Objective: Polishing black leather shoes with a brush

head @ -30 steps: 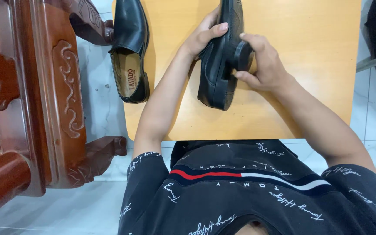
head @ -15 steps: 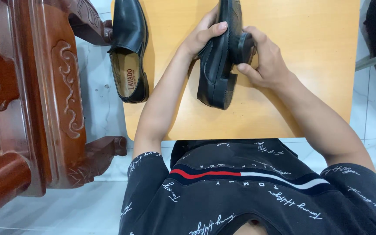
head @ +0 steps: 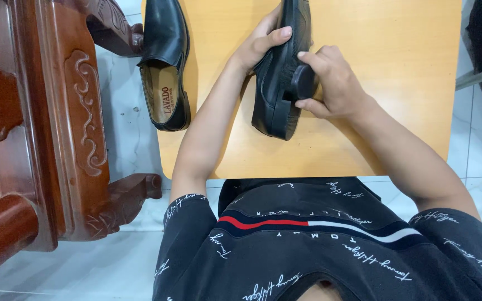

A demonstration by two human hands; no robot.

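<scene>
My left hand (head: 255,47) grips a black shoe (head: 279,72) tilted on its side above the wooden table (head: 397,72), while my right hand (head: 330,83) presses a dark pad (head: 303,82) against its heel. The other shoe (head: 165,67) lies apart at the table's edge, seemingly not yet polished.

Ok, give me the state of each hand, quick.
Left hand: closed on the black shoe, holding it on edge.
Right hand: closed on a small dark pad against the shoe.
</scene>
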